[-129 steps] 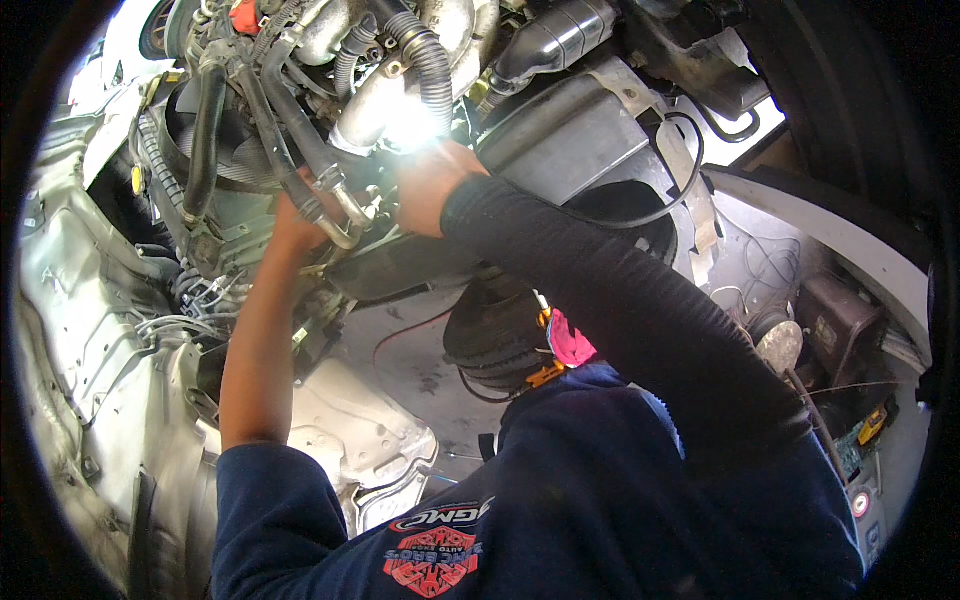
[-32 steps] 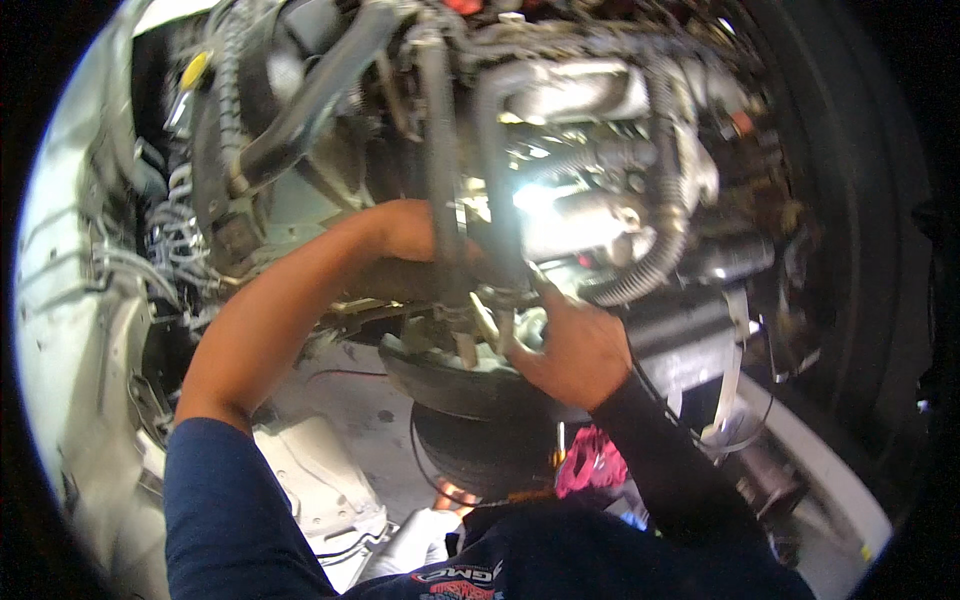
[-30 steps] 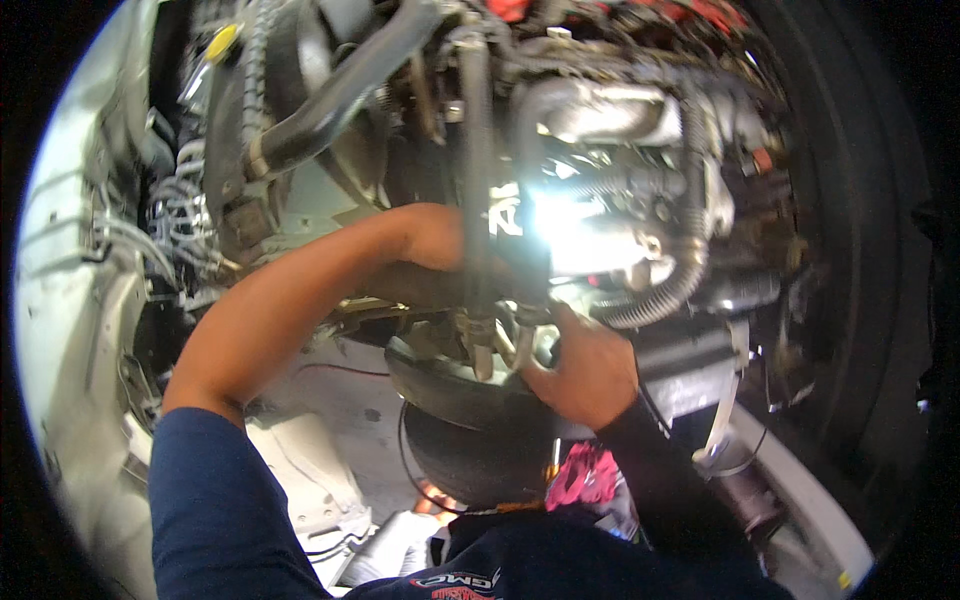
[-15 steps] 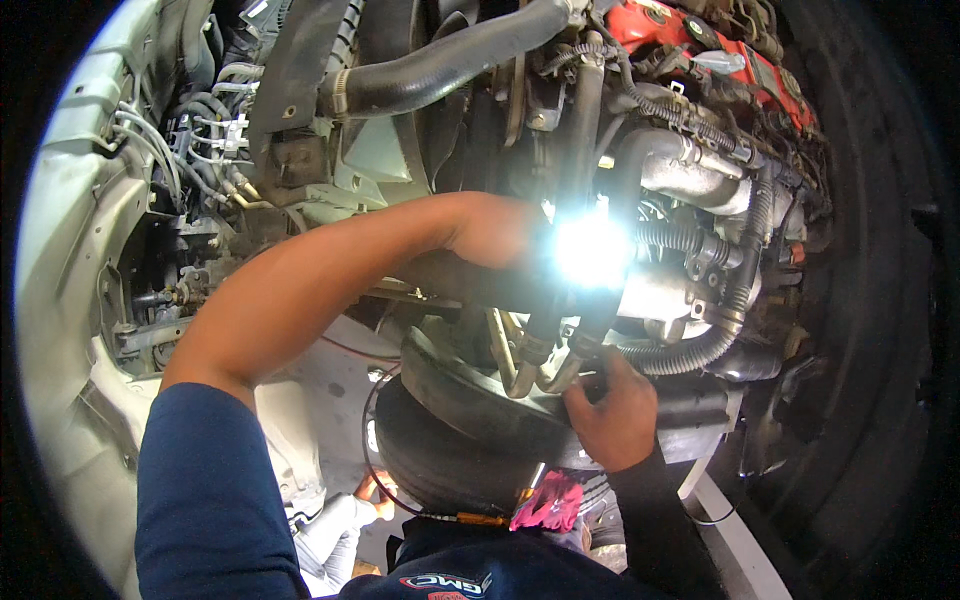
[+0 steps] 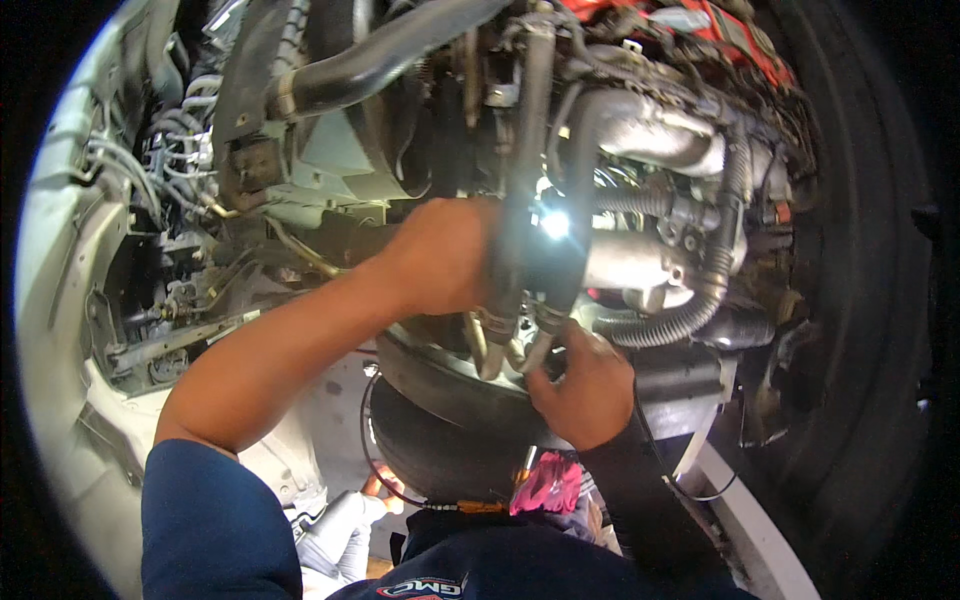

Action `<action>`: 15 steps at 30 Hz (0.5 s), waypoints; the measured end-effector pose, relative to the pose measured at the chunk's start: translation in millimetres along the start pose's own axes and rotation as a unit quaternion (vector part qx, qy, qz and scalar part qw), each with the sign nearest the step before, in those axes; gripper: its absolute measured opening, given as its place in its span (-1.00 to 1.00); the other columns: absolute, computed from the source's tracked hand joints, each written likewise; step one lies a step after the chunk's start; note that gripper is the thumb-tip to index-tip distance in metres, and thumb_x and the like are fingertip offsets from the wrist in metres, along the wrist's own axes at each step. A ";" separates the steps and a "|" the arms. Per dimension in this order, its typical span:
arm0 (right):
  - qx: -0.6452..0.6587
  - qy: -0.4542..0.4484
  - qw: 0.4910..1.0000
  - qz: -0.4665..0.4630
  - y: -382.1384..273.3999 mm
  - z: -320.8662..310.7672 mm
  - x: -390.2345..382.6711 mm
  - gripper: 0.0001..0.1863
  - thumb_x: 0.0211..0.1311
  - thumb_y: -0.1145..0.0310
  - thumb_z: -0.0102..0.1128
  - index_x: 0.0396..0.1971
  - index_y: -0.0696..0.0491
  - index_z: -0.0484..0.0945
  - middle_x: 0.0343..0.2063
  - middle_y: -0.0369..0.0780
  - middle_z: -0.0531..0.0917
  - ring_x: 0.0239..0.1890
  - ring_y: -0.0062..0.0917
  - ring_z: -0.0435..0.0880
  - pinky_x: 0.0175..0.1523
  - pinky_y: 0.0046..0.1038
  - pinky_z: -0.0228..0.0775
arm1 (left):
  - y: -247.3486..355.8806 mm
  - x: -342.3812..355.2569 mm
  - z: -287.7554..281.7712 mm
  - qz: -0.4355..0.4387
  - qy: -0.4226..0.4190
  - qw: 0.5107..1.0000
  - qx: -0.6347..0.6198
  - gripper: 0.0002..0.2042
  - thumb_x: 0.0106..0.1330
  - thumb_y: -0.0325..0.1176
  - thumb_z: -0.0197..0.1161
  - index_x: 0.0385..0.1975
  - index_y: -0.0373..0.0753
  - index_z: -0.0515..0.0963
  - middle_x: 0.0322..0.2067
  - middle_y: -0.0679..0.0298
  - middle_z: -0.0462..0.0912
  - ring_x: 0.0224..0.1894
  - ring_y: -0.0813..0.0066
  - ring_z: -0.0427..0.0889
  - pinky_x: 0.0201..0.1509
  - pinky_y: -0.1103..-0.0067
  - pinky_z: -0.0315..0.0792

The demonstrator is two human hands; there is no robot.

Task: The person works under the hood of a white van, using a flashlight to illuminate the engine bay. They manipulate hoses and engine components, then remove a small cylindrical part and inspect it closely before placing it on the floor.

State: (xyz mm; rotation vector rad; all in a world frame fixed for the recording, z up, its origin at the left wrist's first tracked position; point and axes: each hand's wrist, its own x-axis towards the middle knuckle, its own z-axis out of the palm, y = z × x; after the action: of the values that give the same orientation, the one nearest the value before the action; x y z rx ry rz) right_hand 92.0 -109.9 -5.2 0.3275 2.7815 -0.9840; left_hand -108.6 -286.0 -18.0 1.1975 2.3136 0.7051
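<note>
Two dark hoses point(image 5: 520, 190) block passage between the hands point(image 5: 588, 392).

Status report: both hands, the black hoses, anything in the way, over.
Left hand partly hidden behind two black hoses. Right hand at a metal pipe end below them, grip unclear. Bright light glaring between hoses.

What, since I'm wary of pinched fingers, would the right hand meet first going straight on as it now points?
The right hand would likely first meet the lower end of the nearest thick black rubber hose; depth is unclear.
</note>
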 end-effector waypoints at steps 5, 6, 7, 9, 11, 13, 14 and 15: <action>0.042 -0.021 0.999 0.013 9.4 -3.1 -6.3 -0.62 0.35 0.14 0.37 -0.04 0.13 0.69 -0.26 -0.02 0.82 -0.19 -0.07 0.84 0.04 -0.05 0.65 | -0.5 -1.2 10.0 0.009 0.062 0.998 -0.024 -0.51 0.13 -0.14 0.60 0.04 -0.20 0.69 -0.13 -0.02 0.79 -0.11 -0.23 0.78 0.03 0.09 0.68; 0.045 -0.027 0.999 0.007 11.2 -4.0 -7.5 -0.64 0.36 0.14 0.36 -0.06 0.13 0.69 -0.26 -0.03 0.82 -0.19 -0.08 0.84 0.04 -0.05 0.65 | -2.0 -4.4 15.0 0.017 0.081 0.996 -0.028 -0.47 0.11 -0.12 0.62 0.06 -0.21 0.69 -0.13 -0.01 0.79 -0.11 -0.22 0.78 0.04 0.10 0.68; 0.052 -0.025 0.998 -0.002 12.6 -5.0 -9.2 -0.65 0.37 0.14 0.36 -0.07 0.12 0.70 -0.26 -0.03 0.82 -0.19 -0.10 0.84 0.04 -0.06 0.64 | -6.4 -7.8 18.0 -0.048 0.044 0.998 -0.010 -0.41 0.06 -0.09 0.68 0.09 -0.21 0.70 -0.11 0.03 0.80 -0.12 -0.14 0.81 0.04 0.19 0.70; 0.058 -0.007 0.998 -0.014 15.0 -4.5 -8.5 -0.71 0.35 0.22 0.40 -0.10 0.12 0.69 -0.35 -0.04 0.80 -0.24 -0.10 0.84 0.02 -0.06 0.63 | -18.6 -8.5 31.8 -0.083 0.064 0.989 -0.101 -0.42 0.08 -0.10 0.69 0.09 -0.20 0.70 -0.09 0.10 0.81 -0.12 -0.01 0.84 0.03 0.24 0.71; 0.080 0.006 0.997 -0.019 16.6 -4.6 -9.6 -0.69 0.36 0.20 0.39 -0.09 0.12 0.69 -0.31 -0.04 0.81 -0.23 -0.11 0.84 0.03 -0.08 0.62 | -31.4 -11.0 44.0 -0.052 0.076 0.989 -0.116 -0.38 0.13 -0.07 0.66 0.16 -0.21 0.65 -0.04 0.15 0.79 -0.07 0.15 0.82 0.07 0.29 0.70; 0.078 0.004 0.997 -0.019 18.0 -4.6 -11.0 -0.68 0.38 0.17 0.37 -0.09 0.12 0.70 -0.22 -0.03 0.82 -0.16 -0.13 0.84 0.08 -0.10 0.62 | -41.3 -9.9 50.4 -0.025 0.052 0.978 -0.201 -0.29 0.22 0.00 0.60 0.31 -0.24 0.53 0.05 0.18 0.76 0.03 0.33 0.77 0.18 0.32 0.66; 0.077 -0.006 0.997 -0.016 18.7 -4.6 -11.3 -0.67 0.38 0.16 0.37 -0.09 0.12 0.70 -0.21 -0.04 0.82 -0.15 -0.14 0.84 0.09 -0.11 0.61 | -43.0 -11.0 48.5 -0.074 0.008 0.982 -0.171 -0.28 0.28 0.01 0.57 0.34 -0.24 0.50 0.10 0.17 0.73 0.10 0.32 0.74 0.24 0.31 0.63; 0.083 -0.008 0.996 -0.014 19.1 -4.7 -11.9 -0.67 0.39 0.16 0.36 -0.08 0.12 0.70 -0.20 -0.04 0.82 -0.14 -0.16 0.84 0.10 -0.12 0.61 | -42.6 -11.1 46.2 -0.080 -0.010 0.992 -0.096 -0.28 0.33 0.03 0.54 0.37 -0.25 0.46 0.16 0.17 0.70 0.17 0.32 0.70 0.31 0.30 0.59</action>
State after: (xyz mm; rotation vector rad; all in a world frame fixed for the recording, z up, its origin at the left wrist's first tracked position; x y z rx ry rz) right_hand 108.0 -94.2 -10.2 0.3003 2.7027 -1.2214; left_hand -101.6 -305.5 -78.4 0.9196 2.2362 0.8307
